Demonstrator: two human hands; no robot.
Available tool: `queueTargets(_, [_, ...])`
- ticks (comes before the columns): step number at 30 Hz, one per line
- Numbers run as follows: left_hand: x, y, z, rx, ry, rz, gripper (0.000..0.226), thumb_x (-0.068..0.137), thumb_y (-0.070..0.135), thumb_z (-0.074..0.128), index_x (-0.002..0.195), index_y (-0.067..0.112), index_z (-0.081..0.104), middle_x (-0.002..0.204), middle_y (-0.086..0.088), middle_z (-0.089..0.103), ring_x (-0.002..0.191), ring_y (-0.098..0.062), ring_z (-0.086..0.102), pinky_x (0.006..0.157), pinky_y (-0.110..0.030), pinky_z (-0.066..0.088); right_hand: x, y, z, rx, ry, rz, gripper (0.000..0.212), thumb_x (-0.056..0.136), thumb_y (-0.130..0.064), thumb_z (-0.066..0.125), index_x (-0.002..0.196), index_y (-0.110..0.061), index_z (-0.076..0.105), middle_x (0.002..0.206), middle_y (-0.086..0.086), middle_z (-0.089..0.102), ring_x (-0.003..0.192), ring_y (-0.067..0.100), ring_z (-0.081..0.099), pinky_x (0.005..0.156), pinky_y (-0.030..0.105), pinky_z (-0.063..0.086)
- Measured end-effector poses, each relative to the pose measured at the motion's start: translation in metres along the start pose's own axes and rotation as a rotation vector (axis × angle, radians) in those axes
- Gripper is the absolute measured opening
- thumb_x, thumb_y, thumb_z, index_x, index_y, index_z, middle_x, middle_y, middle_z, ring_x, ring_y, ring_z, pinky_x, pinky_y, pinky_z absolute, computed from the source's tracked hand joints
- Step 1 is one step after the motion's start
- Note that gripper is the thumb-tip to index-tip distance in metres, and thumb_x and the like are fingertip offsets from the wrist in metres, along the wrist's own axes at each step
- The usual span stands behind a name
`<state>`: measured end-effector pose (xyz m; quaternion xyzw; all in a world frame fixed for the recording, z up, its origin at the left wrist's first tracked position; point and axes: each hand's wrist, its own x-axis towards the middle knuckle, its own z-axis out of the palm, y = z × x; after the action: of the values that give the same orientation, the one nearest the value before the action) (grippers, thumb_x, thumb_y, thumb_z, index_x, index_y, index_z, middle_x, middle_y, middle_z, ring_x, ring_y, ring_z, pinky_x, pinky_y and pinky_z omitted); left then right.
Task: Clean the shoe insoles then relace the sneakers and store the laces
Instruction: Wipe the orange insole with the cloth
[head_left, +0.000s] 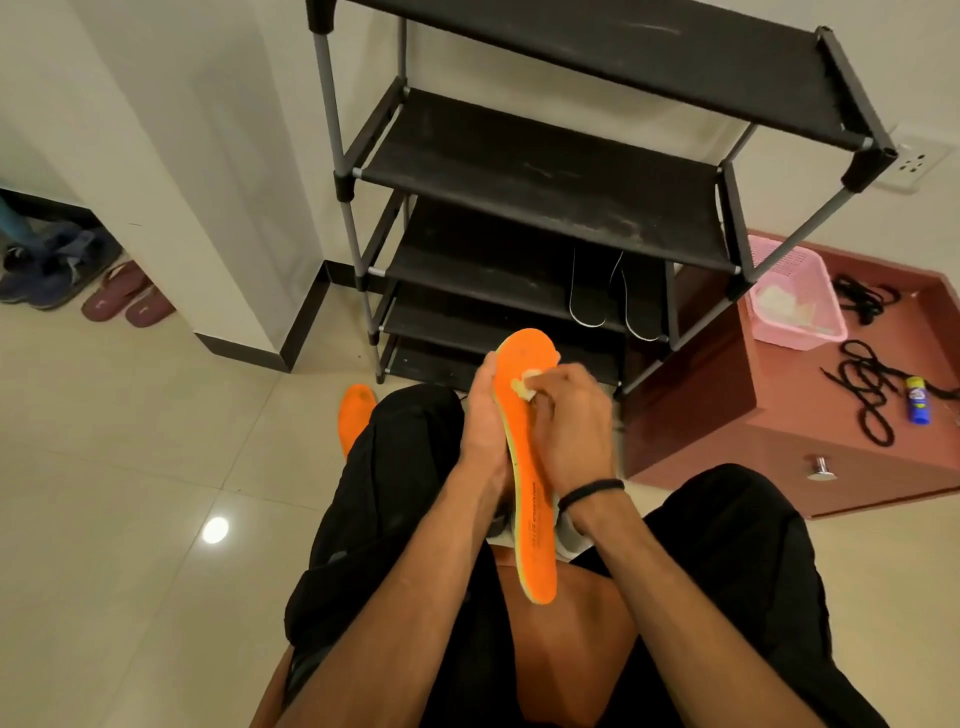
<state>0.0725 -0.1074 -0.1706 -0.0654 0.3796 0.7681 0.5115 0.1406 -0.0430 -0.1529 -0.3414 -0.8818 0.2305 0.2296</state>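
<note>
In the head view, the orange insole (524, 441) ran lengthwise away from the person, toe toward the shoe rack (545, 171). The left hand (483, 415) clasped its left edge. The right hand (566, 421) pinched a pale cloth (522, 387) against its forepart, likely placed to wipe heelward.

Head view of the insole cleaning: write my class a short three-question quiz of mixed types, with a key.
1. True or false: the long orange foam insole being wiped is held by the left hand.
2. What does the right hand press on that insole?
A. a stiff bristle brush
B. a small pale cloth wad
C. a bar of soap
3. Fill in: the loose black shoelaces lie on the reddish-brown wooden cabinet top, beside the pink plastic ____.

Key: 1 true; 2 B; 3 basket.
</note>
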Motion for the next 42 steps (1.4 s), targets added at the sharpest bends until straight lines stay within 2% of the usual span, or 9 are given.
queueTargets(3, [-0.003, -0.007, 0.004, 0.024, -0.032, -0.05, 0.054, 0.107, 0.051, 0.039, 0.095, 0.013, 0.075, 0.086, -0.006, 0.076, 0.079, -0.018, 0.075, 0.081, -0.034, 0.059, 0.032, 0.002, -0.006, -0.025, 0.035, -0.019, 0.022, 0.093, 0.0, 0.06, 0.102, -0.008, 0.077, 0.106, 0.005, 0.065, 0.098, 0.021, 0.062, 0.087, 0.034, 0.055])
queueTargets(12, [0.0, -0.001, -0.002, 0.026, 0.048, 0.011, 0.068, 0.103, 0.061, 0.039, 0.124, 0.002, 0.068, 0.114, -0.018, 0.071, 0.101, -0.029, 0.069, 0.093, -0.042, 0.057, 0.011, 0.012, 0.001, 0.077, -0.024, 0.072, 0.024, 0.088, 0.002, 0.067, 0.097, -0.016, 0.079, 0.099, -0.003, 0.069, 0.091, 0.011, 0.066, 0.088, 0.027, 0.055])
queueTargets(16, [0.001, -0.001, -0.002, -0.01, 0.126, 0.023, 0.072, 0.103, 0.063, 0.036, 0.133, 0.005, 0.066, 0.13, -0.021, 0.07, 0.111, -0.034, 0.064, 0.096, -0.044, 0.053, -0.021, 0.025, -0.001, 0.354, -0.146, 0.323, 0.026, 0.088, -0.003, 0.071, 0.092, -0.028, 0.08, 0.093, -0.015, 0.073, 0.091, 0.01, 0.07, 0.084, 0.026, 0.057])
queueTargets(22, [0.008, 0.003, -0.008, -0.021, 0.128, 0.053, 0.07, 0.1, 0.059, 0.039, 0.131, 0.003, 0.067, 0.132, -0.024, 0.067, 0.103, -0.035, 0.062, 0.087, -0.043, 0.052, -0.046, 0.024, -0.024, 0.929, -0.241, 0.686, 0.016, 0.083, -0.001, 0.08, 0.097, -0.009, 0.08, 0.095, 0.016, 0.075, 0.085, 0.028, 0.075, 0.078, 0.042, 0.062])
queueTargets(26, [-0.006, -0.007, 0.009, 0.085, 0.182, -0.064, 0.055, 0.102, 0.053, 0.049, 0.111, 0.002, 0.068, 0.095, -0.019, 0.075, 0.085, -0.029, 0.069, 0.08, -0.04, 0.055, -0.037, 0.027, -0.014, 0.818, -0.047, 0.694, 0.017, 0.081, -0.003, 0.082, 0.09, -0.017, 0.08, 0.09, 0.002, 0.077, 0.083, 0.015, 0.072, 0.076, 0.031, 0.06])
queueTargets(29, [-0.014, -0.018, 0.012, 0.141, 0.098, -0.222, 0.073, 0.09, 0.07, 0.062, 0.128, 0.008, 0.067, 0.12, -0.023, 0.073, 0.114, -0.037, 0.07, 0.105, -0.052, 0.052, -0.02, 0.032, -0.012, 0.646, -0.009, 0.637, 0.017, 0.084, -0.012, 0.081, 0.087, -0.028, 0.079, 0.094, -0.007, 0.076, 0.085, 0.007, 0.072, 0.074, 0.027, 0.058])
queueTargets(33, [-0.015, -0.02, 0.011, 0.137, 0.081, -0.199, 0.062, 0.095, 0.071, 0.05, 0.121, 0.018, 0.069, 0.118, -0.017, 0.075, 0.111, -0.032, 0.07, 0.096, -0.047, 0.055, -0.009, 0.032, -0.017, 0.497, -0.043, 0.542, 0.013, 0.087, -0.015, 0.078, 0.095, -0.025, 0.08, 0.092, -0.012, 0.074, 0.082, 0.004, 0.07, 0.057, 0.01, 0.05])
queueTargets(36, [-0.01, -0.021, 0.009, 0.114, 0.072, -0.172, 0.08, 0.094, 0.08, 0.035, 0.128, 0.017, 0.071, 0.13, -0.01, 0.072, 0.12, -0.028, 0.068, 0.098, -0.044, 0.054, -0.013, 0.029, -0.018, 0.382, -0.069, 0.497, 0.015, 0.086, -0.018, 0.077, 0.094, -0.03, 0.079, 0.093, -0.018, 0.074, 0.08, -0.005, 0.068, 0.058, 0.004, 0.047])
queueTargets(42, [0.0, -0.02, 0.004, -0.037, 0.019, -0.102, 0.085, 0.095, 0.082, 0.021, 0.13, 0.019, 0.067, 0.138, -0.003, 0.069, 0.138, -0.021, 0.054, 0.107, -0.044, 0.045, -0.046, 0.012, -0.02, 0.336, -0.087, 0.455, 0.014, 0.088, -0.017, 0.075, 0.097, -0.026, 0.082, 0.091, -0.019, 0.074, 0.083, -0.004, 0.069, 0.082, 0.021, 0.058])
